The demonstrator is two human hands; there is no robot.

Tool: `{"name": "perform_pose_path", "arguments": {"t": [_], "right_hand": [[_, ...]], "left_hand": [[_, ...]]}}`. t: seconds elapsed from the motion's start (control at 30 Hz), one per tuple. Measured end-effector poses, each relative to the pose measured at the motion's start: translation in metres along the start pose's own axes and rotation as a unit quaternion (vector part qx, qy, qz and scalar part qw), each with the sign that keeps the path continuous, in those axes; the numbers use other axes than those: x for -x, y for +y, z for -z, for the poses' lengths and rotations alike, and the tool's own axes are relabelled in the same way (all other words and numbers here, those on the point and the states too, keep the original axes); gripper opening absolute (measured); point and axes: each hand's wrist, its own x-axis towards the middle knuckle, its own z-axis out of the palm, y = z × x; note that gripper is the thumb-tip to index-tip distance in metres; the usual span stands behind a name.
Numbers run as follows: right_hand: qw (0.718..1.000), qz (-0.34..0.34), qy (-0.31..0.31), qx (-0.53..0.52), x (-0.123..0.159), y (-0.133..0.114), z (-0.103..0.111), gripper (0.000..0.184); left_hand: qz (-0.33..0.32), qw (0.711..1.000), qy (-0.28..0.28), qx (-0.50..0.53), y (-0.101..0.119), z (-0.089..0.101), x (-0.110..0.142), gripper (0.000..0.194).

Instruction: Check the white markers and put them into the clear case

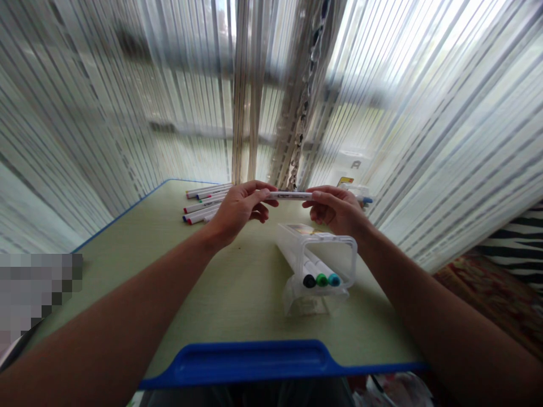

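A white marker pen (pixel 292 196) is held level above the table, its two ends between my hands. My left hand (pixel 244 206) pinches the left end with thumb and fingers. At the other end, my right hand (pixel 335 206) grips it the same way. Below and nearer to me lies a clear plastic case (pixel 354 254), its open end facing me. Inside it rest markers with black, green (pixel 322 280) and blue ends. Several white markers (pixel 206 206) with coloured ends lie in a loose pile beyond my left hand, which partly hides them.
The pale green table (pixel 237 305) has a blue edge with a blue pen groove (pixel 254 360) in front. Behind my right hand stands another clear container (pixel 358 192) with a blue-tipped item. Striped sheer curtains (pixel 190 102) hang along the far side.
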Motion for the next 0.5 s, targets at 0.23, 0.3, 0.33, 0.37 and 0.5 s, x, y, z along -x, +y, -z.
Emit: {"name": "perform_pose_path", "arguments": {"t": [0.23, 0.3, 0.33, 0.37, 0.5], "right_hand": [[1.0, -0.004, 0.007, 0.005, 0.0004, -0.0007, -0.0009, 0.024], [1.0, -0.004, 0.008, 0.01, 0.0001, -0.001, -0.0011, 0.024], [1.0, -0.004, 0.009, 0.012, 0.0, -0.0012, -0.0012, 0.024], [1.0, -0.006, 0.01, 0.014, 0.0, -0.0014, -0.0013, 0.024], [1.0, -0.01, 0.015, 0.021, 0.0003, -0.0017, -0.0017, 0.025]], "left_hand": [[0.004, 1.0, 0.004, -0.005, 0.0003, -0.0002, 0.0009, 0.014], [0.005, 1.0, 0.003, -0.005, 0.0, 0.0001, 0.0007, 0.014], [0.004, 1.0, 0.003, -0.005, 0.0, 0.0002, 0.0006, 0.014], [0.003, 1.0, 0.003, -0.006, -0.0001, 0.0003, 0.0005, 0.014], [0.004, 1.0, 0.001, -0.007, 0.0, 0.0003, 0.0005, 0.013]]}}
